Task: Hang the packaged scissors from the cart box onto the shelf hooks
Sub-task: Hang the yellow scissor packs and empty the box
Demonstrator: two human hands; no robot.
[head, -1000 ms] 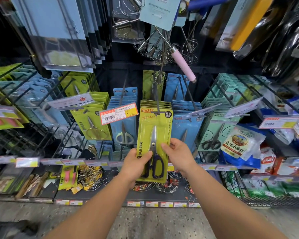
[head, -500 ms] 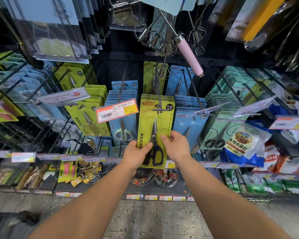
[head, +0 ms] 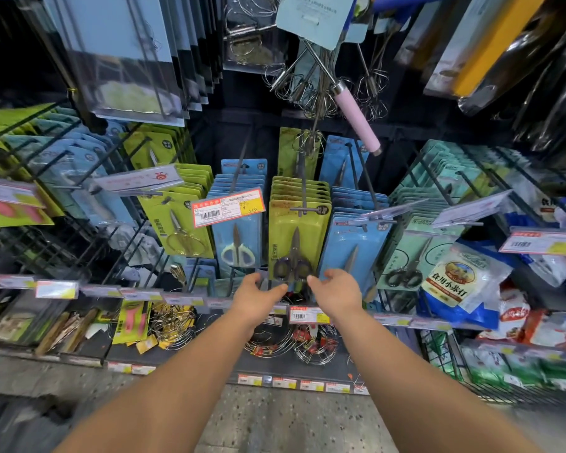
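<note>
Two relaxed, empty hands, left hand (head: 258,294) and right hand (head: 335,291), flank the green scissors pack (head: 298,230), blue packs (head: 353,237) beside.

I see a yellow-green scissors pack (head: 299,230) with black-handled scissors. Left of that pack hangs a blue pack (head: 239,237) with white-handled scissors and an orange-and-white price tag (head: 226,207). Right of it, another blue pack (head: 353,243); above, a pink whisk handle (head: 356,120).

floor (head: 275,420): grey speckled | shelving (head: 209,364): dark | backing: black
</note>
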